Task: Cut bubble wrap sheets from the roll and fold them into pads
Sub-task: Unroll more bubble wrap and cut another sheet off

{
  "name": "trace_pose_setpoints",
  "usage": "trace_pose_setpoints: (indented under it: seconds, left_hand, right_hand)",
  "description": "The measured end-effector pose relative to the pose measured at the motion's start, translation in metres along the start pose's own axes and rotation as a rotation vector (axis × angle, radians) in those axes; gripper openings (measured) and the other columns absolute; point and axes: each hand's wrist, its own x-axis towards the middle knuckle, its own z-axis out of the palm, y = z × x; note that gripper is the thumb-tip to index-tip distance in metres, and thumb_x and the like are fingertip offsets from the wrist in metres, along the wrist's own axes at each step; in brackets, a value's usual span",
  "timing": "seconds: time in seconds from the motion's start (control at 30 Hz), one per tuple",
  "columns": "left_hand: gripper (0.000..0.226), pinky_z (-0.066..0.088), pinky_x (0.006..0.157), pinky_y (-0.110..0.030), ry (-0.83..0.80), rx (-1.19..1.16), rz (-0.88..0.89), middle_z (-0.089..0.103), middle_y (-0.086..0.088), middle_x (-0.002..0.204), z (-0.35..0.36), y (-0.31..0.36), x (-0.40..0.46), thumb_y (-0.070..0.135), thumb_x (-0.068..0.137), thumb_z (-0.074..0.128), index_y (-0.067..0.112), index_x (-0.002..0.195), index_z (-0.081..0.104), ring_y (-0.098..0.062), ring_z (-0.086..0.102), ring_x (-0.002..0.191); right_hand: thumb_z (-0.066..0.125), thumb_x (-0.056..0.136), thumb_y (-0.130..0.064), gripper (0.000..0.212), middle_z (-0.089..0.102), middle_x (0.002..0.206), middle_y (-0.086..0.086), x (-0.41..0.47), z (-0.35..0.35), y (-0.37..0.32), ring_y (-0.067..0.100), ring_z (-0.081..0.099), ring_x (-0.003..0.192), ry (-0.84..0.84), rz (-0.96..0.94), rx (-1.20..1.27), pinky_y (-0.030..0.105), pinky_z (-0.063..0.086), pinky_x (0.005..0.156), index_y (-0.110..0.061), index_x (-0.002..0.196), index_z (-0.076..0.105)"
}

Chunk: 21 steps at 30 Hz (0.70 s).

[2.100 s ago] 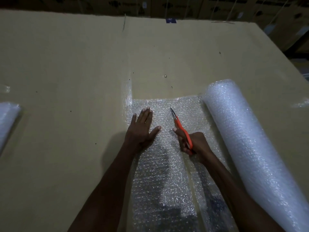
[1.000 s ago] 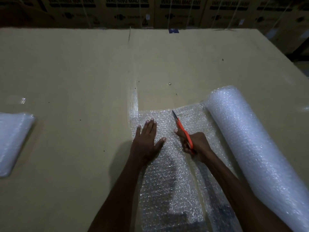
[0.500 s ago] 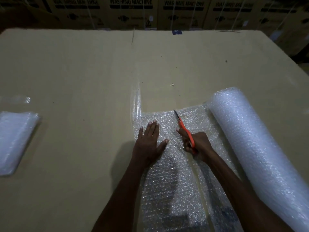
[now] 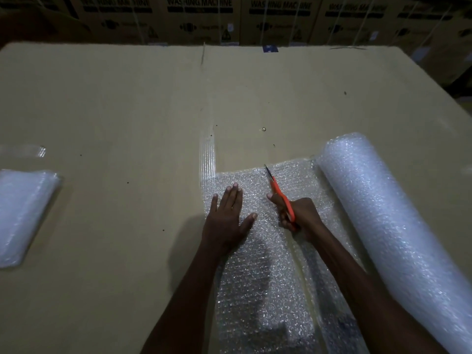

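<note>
A bubble wrap roll [image 4: 388, 226] lies at the right on the cardboard work surface [image 4: 127, 111]. Its unrolled sheet [image 4: 255, 277] stretches leftward, with a cut line running along it from the near edge. My left hand [image 4: 229, 215] presses flat on the sheet's left part, fingers straight. My right hand [image 4: 298, 215] grips orange-handled scissors [image 4: 279, 192], whose blade tips reach the sheet's far edge. A folded bubble wrap pad [image 4: 23, 213] rests at the far left.
Stacked cartons printed "WASHING MACHINE" [image 4: 199, 16] stand behind the far edge. A strip of clear tape [image 4: 207, 154] is stuck on the cardboard just beyond the sheet. Another shiny bit of tape [image 4: 30, 150] lies above the pad.
The scissors and my right hand have advanced along the cut toward the sheet's far edge. My left hand slid forward with them. The camera tilted up, showing more of the cartons.
</note>
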Motion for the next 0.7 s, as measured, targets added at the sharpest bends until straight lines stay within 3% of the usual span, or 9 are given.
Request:
trace_pose_setpoints:
  seconds: [0.23,0.33,0.47,0.53,0.6,0.7]
  left_hand:
    - [0.081,0.001,0.126,-0.046,-0.012,-0.015,-0.019,0.000,-0.003,0.168,-0.004,-0.002,-0.019,0.067,0.101,0.014,0.012,0.160,0.010,-0.014,-0.007,0.154]
    - [0.080,-0.002,0.125,-0.043,-0.028,-0.041,0.002,-0.002,0.001,0.167,-0.009,-0.012,-0.029,0.068,0.101,0.016,0.015,0.161,0.010,-0.012,-0.008,0.154]
    - [0.094,-0.006,0.123,-0.044,-0.149,0.014,0.003,-0.008,0.002,0.166,-0.028,-0.044,-0.032,0.077,0.090,0.000,0.015,0.161,0.004,-0.016,-0.007,0.155]
    - [0.092,-0.002,0.123,-0.050,-0.195,0.073,-0.018,-0.006,-0.002,0.167,-0.039,-0.059,-0.034,0.073,0.091,0.003,0.014,0.161,0.003,-0.019,-0.005,0.155]
    - [0.094,0.004,0.123,-0.052,-0.167,0.080,-0.022,0.000,-0.004,0.168,-0.048,-0.066,-0.044,0.075,0.090,0.000,0.012,0.161,0.007,-0.021,0.001,0.155]
    - [0.103,0.003,0.123,-0.049,-0.180,0.043,0.015,0.002,-0.005,0.168,-0.051,-0.061,-0.073,0.080,0.085,-0.007,0.012,0.160,0.009,-0.022,0.003,0.155]
  right_hand:
    - [0.091,0.054,-0.065,0.067,0.066,0.058,0.023,-0.014,-0.005,0.014,0.024,0.055,0.045,0.084,-0.062,-0.265,0.033,0.042,0.051,-0.001,0.056,0.071]
    - [0.090,0.056,-0.061,0.065,0.067,0.062,0.027,-0.038,-0.015,0.025,0.026,0.056,0.048,0.055,-0.086,-0.310,0.036,0.043,0.053,0.002,0.060,0.072]
    - [0.081,0.081,-0.044,0.046,0.069,0.058,0.014,-0.078,-0.028,0.042,0.017,0.053,0.051,-0.019,-0.155,-0.425,0.030,0.041,0.056,-0.002,0.064,0.075]
    - [0.078,0.082,-0.045,0.052,0.051,0.046,0.004,-0.090,-0.030,0.052,0.012,0.040,0.048,0.052,-0.223,-0.585,0.030,0.032,0.053,-0.004,0.054,0.065]
    - [0.081,0.077,-0.034,0.050,0.033,0.041,-0.003,-0.100,-0.025,0.057,0.010,0.030,0.044,0.138,-0.266,-0.750,0.031,0.025,0.050,-0.008,0.045,0.053]
    - [0.080,0.078,-0.032,0.054,0.033,0.037,-0.004,-0.112,-0.010,0.061,0.009,0.033,0.039,0.197,-0.341,-0.886,0.032,0.027,0.048,-0.015,0.041,0.045]
